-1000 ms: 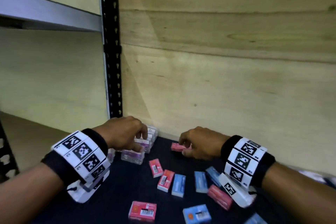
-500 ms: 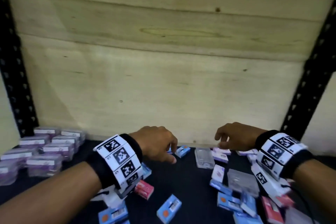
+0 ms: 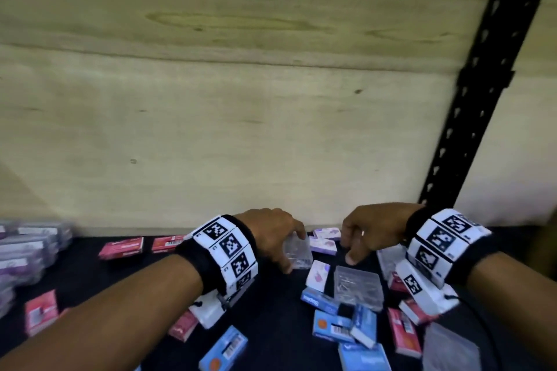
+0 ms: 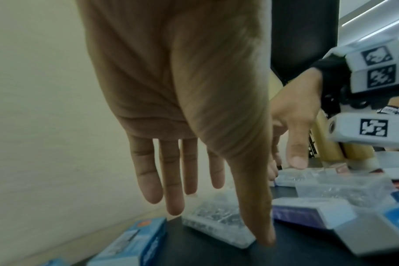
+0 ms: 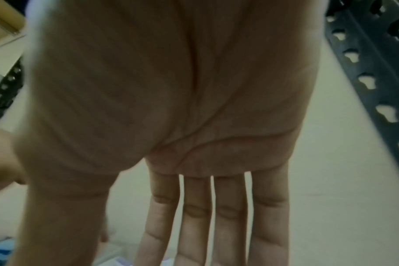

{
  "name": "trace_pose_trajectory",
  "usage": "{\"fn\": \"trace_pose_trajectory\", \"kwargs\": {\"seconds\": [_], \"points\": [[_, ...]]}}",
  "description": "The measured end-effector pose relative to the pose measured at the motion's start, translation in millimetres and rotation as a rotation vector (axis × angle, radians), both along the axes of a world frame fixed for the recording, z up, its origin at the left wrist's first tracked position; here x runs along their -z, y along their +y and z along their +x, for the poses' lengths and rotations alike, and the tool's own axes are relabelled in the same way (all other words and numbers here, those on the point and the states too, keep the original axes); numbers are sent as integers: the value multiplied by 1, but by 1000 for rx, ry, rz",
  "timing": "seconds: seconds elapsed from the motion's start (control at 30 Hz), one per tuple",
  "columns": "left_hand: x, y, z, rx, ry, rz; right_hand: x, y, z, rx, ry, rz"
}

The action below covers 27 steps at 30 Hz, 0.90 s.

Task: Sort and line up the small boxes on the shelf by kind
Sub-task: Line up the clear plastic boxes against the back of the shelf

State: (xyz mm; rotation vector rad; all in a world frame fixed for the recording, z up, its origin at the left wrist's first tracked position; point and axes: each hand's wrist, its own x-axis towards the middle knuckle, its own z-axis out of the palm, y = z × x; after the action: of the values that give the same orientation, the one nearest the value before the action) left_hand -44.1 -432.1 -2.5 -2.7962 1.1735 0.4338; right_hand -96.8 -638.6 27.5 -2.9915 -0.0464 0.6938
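Observation:
Small boxes lie scattered on the black shelf (image 3: 272,316): clear plastic, purple-white, blue and red. My left hand (image 3: 291,251) hovers over a clear box (image 3: 303,257), fingers (image 4: 171,198) straight and spread, thumb tip down by the clear box (image 4: 212,228) near edge; it grips nothing. My right hand (image 3: 349,248) hangs just to its right above purple-white boxes (image 3: 324,242), its fingers (image 5: 216,225) straight and holding nothing. A second clear box (image 3: 357,286) lies below the right thumb.
Stacked purple boxes (image 3: 24,250) stand at the far left, with two red boxes (image 3: 122,247) by the wooden back board (image 3: 241,129). Blue boxes (image 3: 331,325) and red ones (image 3: 404,331) crowd the front right. A black perforated post (image 3: 482,99) rises at the right.
The view has swung right along the shelf. Both hands left the purple stack and red box at the left and came down over the clear and purple-white boxes.

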Motion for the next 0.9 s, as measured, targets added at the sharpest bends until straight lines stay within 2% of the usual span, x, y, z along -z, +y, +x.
{"fn": "trace_pose_trajectory", "kwargs": {"seconds": [0.3, 0.53, 0.67, 0.77, 0.9], "points": [[2, -1, -1, -38, 18, 11, 14, 8, -17, -20, 170, 76], [-13, 12, -14, -46, 27, 51, 19, 5, -19, -24, 126, 72], [-20, 15, -17, -94, 92, 75, 13, -1, -18, 4, 90, 120], [-18, 13, -18, -111, 76, 57, 11, -7, -15, 15, 40, 113], [-11, 13, -16, -74, 48, 61, 14, -11, -12, 60, 12, 210]]}}
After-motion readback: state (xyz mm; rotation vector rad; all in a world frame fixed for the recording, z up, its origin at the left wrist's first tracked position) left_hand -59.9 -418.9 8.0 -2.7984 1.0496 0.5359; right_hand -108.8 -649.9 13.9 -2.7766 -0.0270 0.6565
